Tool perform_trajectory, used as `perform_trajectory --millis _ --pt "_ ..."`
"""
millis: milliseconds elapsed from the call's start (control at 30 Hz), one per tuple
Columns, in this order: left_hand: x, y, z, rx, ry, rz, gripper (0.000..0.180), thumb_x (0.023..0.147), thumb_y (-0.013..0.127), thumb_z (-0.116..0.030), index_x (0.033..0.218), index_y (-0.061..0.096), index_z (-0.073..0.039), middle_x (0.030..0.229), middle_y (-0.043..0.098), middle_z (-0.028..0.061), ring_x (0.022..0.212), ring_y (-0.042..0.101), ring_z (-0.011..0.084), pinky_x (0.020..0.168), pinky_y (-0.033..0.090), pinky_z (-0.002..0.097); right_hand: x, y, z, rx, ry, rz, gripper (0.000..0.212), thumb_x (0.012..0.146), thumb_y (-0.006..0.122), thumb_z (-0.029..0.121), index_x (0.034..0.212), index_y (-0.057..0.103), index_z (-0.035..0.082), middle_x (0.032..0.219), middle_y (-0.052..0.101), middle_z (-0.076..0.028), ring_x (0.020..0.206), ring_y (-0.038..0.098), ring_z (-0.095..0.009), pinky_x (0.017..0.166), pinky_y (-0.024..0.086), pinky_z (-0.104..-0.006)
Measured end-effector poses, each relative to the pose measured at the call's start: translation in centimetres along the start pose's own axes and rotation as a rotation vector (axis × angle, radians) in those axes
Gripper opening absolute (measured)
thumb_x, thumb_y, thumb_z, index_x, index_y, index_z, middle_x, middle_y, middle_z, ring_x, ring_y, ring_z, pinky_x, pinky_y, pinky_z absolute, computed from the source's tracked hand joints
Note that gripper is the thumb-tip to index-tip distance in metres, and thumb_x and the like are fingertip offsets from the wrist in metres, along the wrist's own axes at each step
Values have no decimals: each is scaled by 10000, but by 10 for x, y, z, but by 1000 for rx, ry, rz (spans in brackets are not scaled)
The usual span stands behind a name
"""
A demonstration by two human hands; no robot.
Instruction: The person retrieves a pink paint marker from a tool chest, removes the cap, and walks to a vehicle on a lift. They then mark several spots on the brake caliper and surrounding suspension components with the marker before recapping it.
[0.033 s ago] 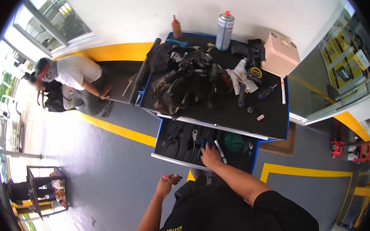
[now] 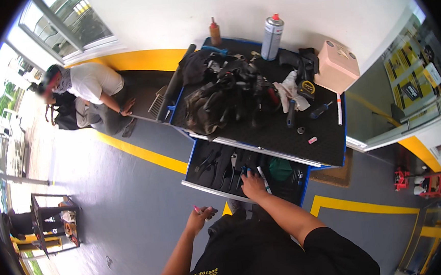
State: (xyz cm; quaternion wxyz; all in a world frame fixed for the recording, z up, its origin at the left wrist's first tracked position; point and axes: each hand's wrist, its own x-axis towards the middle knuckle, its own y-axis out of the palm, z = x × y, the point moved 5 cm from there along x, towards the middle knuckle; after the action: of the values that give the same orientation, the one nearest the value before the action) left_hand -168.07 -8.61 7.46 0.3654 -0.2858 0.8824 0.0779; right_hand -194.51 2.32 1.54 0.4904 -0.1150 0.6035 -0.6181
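Observation:
My left hand (image 2: 199,219) is held low, left of the open drawer (image 2: 195,184), with its fingers closed round a slim pink-ended marker (image 2: 197,209). Inside the drawer, the fingers of my right hand (image 2: 254,187) are bent down onto a blue-handled hand tool (image 2: 244,172), whose kind is partly hidden. A white marker (image 2: 263,176) lies just right of that hand. Left of it are grey-handled pliers (image 2: 233,162) and several dark pliers (image 2: 208,165). A green cloth or pouch (image 2: 280,169) lies farther right in the drawer.
On the cabinet top (image 2: 277,138) lie a heap of dark gear (image 2: 233,95), a spray can (image 2: 272,37), a brown bottle (image 2: 215,34), a pink box (image 2: 337,67), a tape measure (image 2: 307,88) and screwdrivers (image 2: 322,110). A person (image 2: 94,90) crouches at left. A cart (image 2: 52,221) stands beyond.
The view has shifted very slightly. Both hands keep nearly the same places, the right one still in the drawer.

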Motion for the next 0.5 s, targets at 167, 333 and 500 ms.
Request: perform_trajectory --millis 167,333,500 --pt "-8 -6 19 20 0 18 404 1072 629 -382 1122 800 -19 974 759 60 885 643 152 839 510 332 5 13 -14 71 31 -36 523 915 723 330 1396 623 149 1448 598 -152 1305 580 -433 1071 511 -536" --pt "-1 -8 20 -8 16 34 415 1053 649 -412 1120 806 -34 961 757 58 880 644 153 825 500 337 18 5 -7 113 89 -8 554 928 690 399 1387 636 93 1346 691 -168 1286 639 -358 1065 513 -533" --pt "2 -15 27 11 23 17 425 1045 658 -418 1129 802 -27 950 764 70 869 658 164 817 500 335 8 -83 52 123 -396 505 561 965 695 467 1287 708 7 1153 761 -216 1070 747 -343 937 575 -455"
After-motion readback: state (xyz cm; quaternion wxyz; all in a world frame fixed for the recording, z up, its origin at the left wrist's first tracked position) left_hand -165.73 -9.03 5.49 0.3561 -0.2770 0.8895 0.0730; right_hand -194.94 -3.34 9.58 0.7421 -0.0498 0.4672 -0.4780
